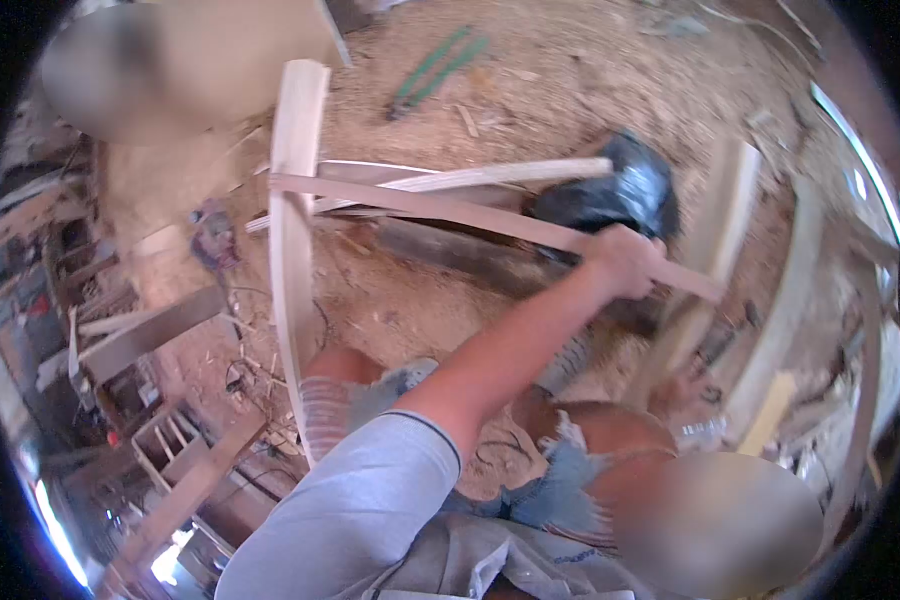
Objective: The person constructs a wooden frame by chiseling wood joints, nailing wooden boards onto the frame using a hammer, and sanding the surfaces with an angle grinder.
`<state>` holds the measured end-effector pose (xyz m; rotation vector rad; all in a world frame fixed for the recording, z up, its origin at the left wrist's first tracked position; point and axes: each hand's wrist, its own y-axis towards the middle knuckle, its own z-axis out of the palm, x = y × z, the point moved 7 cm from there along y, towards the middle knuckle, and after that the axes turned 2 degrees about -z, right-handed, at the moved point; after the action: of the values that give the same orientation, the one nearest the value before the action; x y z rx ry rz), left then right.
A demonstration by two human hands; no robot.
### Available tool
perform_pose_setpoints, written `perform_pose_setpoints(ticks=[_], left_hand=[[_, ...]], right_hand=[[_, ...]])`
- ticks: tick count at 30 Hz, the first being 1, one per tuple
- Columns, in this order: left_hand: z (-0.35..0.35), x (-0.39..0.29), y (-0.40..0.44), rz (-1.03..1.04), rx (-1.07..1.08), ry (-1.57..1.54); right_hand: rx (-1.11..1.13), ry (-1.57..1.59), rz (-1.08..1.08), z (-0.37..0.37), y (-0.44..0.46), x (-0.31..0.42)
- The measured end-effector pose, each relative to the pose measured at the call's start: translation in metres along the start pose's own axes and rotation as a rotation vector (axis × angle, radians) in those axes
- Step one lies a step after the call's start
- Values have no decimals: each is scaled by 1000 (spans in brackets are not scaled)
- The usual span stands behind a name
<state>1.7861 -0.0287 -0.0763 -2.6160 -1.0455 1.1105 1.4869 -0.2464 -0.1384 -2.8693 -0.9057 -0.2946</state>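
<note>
My left hand (625,262) is closed around a thin wooden strip (440,207) near its right end. The strip runs across the view, and its far left end lies over a pale, curved wooden beam (295,240). Its right end reaches over a second thick beam (727,210). Just behind my hand is a black plastic bag (630,185). Another light wooden slat (500,177) lies between the beams, its right end against the bag. I cannot see my right hand; a blurred patch covers the lower right.
Green-handled cutters (438,72) lie on the sawdust-covered ground. A power tool (213,238) sits at the left, close to a board (155,333). Another curved beam (778,310) stretches along the right. Wooden frames and scraps crowd the left side.
</note>
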Motion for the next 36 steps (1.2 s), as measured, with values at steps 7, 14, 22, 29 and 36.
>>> perform_pose_setpoints(ticks=[7, 14, 22, 29, 36], left_hand=[[-62, -54, -121, -66, -378, -232], [-50, 30, -463, -659, -184, -468], [-104, 31, -697, -537, 177, -15], [-77, -75, -655, -718, 214, -241], [9, -248, -567, -539, 187, -245]], right_hand=[[172, -45, 11, -91, -14, 64], [-6, 106, 68, -269, -160, 45], [-408, 201, 330, -631, -256, -41], [-642, -114, 213, -782, -181, -219], [-660, -419, -5, -803, -120, -307]])
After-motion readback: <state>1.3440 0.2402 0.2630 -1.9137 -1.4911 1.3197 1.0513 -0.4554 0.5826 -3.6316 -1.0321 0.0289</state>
